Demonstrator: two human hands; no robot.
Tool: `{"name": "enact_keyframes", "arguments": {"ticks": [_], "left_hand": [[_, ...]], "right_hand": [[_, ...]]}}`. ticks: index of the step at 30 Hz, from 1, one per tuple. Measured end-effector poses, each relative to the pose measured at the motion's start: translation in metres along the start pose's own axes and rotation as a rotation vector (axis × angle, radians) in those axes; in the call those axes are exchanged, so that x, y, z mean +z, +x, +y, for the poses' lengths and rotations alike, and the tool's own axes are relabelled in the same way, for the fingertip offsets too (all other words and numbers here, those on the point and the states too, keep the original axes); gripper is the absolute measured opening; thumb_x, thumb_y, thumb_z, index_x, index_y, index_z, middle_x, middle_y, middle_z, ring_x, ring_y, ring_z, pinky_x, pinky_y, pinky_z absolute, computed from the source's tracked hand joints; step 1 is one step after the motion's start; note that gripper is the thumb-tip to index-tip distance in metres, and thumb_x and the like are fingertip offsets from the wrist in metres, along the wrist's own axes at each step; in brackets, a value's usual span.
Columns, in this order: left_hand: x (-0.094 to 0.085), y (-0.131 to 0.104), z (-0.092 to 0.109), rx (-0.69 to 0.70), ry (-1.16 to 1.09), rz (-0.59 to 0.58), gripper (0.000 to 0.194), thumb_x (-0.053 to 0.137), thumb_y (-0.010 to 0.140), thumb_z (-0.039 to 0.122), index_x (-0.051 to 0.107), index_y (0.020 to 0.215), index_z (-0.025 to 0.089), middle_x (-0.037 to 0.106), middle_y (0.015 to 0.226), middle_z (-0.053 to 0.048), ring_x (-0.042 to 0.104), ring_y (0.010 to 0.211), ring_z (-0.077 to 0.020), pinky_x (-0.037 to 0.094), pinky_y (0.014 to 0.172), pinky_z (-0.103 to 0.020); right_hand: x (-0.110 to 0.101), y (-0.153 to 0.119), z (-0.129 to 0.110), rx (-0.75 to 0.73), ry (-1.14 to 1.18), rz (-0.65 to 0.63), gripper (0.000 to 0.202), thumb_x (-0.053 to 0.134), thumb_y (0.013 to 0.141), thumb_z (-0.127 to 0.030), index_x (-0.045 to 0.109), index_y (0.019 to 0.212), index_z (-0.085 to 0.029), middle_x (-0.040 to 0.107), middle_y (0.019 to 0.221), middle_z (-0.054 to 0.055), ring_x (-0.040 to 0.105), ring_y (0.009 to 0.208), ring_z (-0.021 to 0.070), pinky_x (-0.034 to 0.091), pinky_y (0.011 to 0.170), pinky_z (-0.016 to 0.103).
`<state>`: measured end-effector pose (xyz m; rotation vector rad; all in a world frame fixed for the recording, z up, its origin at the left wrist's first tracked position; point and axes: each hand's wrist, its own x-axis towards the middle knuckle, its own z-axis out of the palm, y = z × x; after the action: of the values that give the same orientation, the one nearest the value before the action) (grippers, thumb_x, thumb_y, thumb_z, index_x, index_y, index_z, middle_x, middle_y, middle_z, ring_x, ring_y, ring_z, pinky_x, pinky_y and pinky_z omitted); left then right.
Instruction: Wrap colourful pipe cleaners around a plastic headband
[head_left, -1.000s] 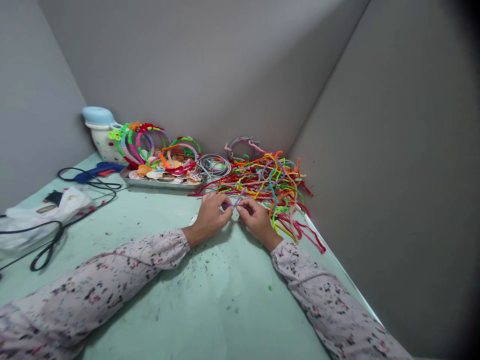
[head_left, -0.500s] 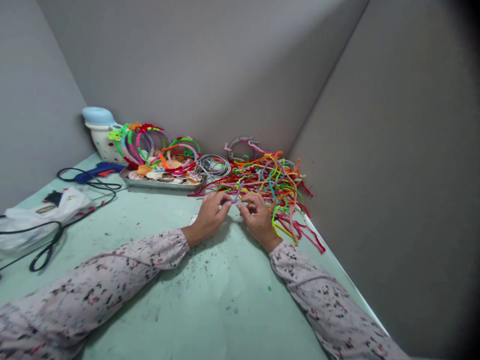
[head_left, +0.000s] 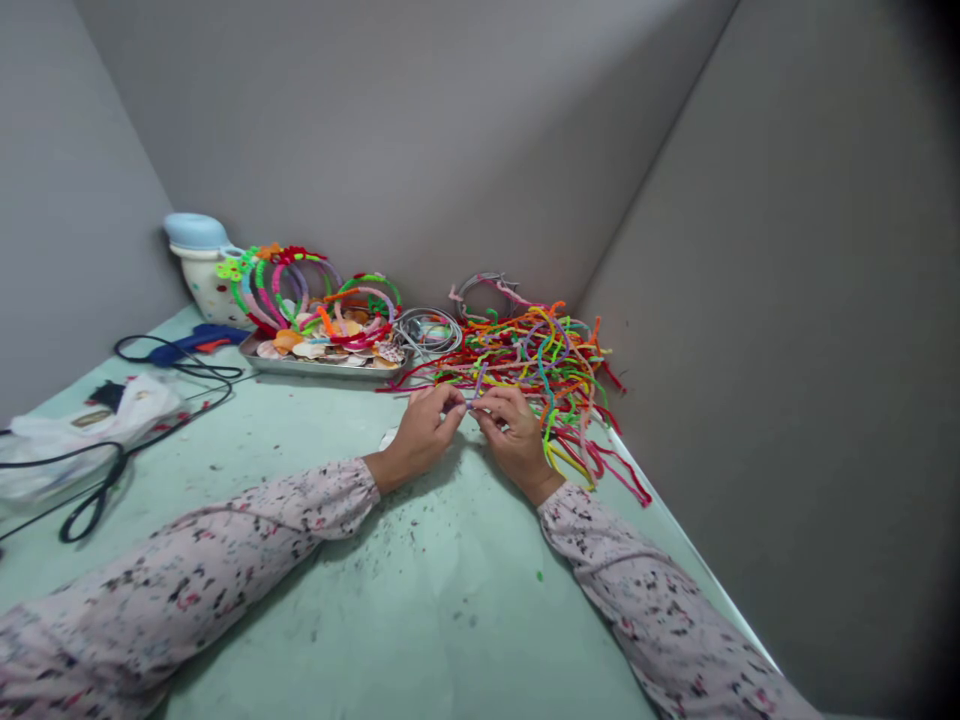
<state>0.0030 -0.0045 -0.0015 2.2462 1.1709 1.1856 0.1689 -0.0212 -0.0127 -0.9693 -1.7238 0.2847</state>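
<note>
Now my left hand (head_left: 421, 432) pinches a purple pipe cleaner (head_left: 480, 380), fingers closed on it; my right hand (head_left: 516, 434) meets it, fingertips nearly together, though I can't tell whether they grip. It sits between my hands above the surface (head_left: 420, 620), one end sticking out. I judge it light, fuzzy, easily bent, best nipped near the fold.

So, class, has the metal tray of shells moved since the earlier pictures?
No. Against the white bottle, the metal tray sits in the same spot, shifted neither left nor right.
</note>
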Motion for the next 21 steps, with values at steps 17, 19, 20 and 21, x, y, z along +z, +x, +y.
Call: {"name": "enact_keyframes", "arguments": {"ticks": [17, 19, 20, 21], "left_hand": [[0.0013, 0.0000, -0.0021, 0.024, -0.013, -0.009, 0.011, 0.046, 0.089, 0.027, 0.055, 0.087, 0.019, 0.060, 0.083, -0.001, 0.053, 0.081, -0.0176, 0.038, 0.080, -0.034], [0.0016, -0.0001, -0.0028, 0.029, -0.006, -0.011, 0.012, 0.046, 0.089, 0.027, 0.055, 0.087, 0.019, 0.060, 0.083, -0.001, 0.052, 0.081, -0.0177, 0.038, 0.080, -0.034], [0.0016, -0.0001, -0.0029, 0.029, -0.002, -0.012, 0.012, 0.046, 0.089, 0.027, 0.055, 0.087, 0.019, 0.060, 0.083, -0.001, 0.052, 0.081, -0.0178, 0.038, 0.080, -0.034], [0.0017, -0.0001, -0.0029, 0.026, 0.003, -0.014, 0.012, 0.046, 0.089, 0.027, 0.055, 0.087, 0.020, 0.060, 0.083, -0.001, 0.052, 0.081, -0.0180, 0.038, 0.080, -0.034]], "right_hand": [[0.0005, -0.0004, 0.0026, 0.055, -0.008, -0.009, 0.014, 0.060, 0.086, -0.029, 0.068, 0.096, -0.025, 0.058, 0.099, 0.005, 0.060, 0.079, 0.0151, 0.053, 0.067, 0.029], [0.0001, -0.0003, 0.0022, 0.054, -0.016, -0.017, 0.014, 0.060, 0.086, -0.029, 0.068, 0.096, -0.025, 0.059, 0.098, 0.005, 0.060, 0.081, 0.0160, 0.052, 0.068, 0.030], [-0.0001, -0.0002, 0.0019, 0.056, -0.022, -0.021, 0.014, 0.060, 0.086, -0.029, 0.068, 0.096, -0.025, 0.059, 0.097, 0.005, 0.060, 0.082, 0.0163, 0.052, 0.069, 0.030], [-0.0003, 0.0000, 0.0016, 0.059, -0.029, -0.024, 0.014, 0.060, 0.086, -0.029, 0.069, 0.096, -0.025, 0.060, 0.097, 0.005, 0.060, 0.082, 0.0165, 0.052, 0.070, 0.031]]}}
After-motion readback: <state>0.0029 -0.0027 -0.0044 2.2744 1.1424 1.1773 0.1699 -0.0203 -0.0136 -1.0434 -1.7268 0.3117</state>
